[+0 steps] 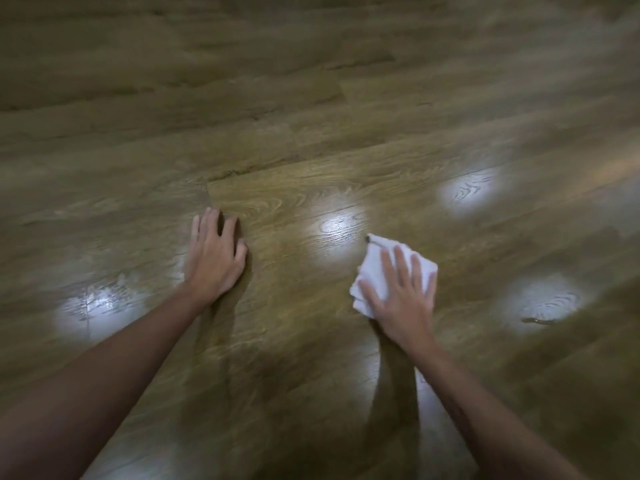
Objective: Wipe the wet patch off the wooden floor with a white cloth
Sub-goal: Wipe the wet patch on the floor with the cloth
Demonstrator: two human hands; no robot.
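Item: folded white cloth square [388, 271], flat on the brown wood-grain plank floor [311, 140], pinned under the right hand [398, 296], whose grip is spread wide, palm down, fingers splayed over the fabric, pressing rather than clutching. The wet patch cannot be told for certain among several bright glares; the nearest sheen [337, 225] lies just beyond and to the left of the cloth, between the two hands, nearer the right (a judgement only). The left hand [214, 254] is braced on the floor with fingers loosely curled and nothing held, well apart from the cloth; open floor all round.
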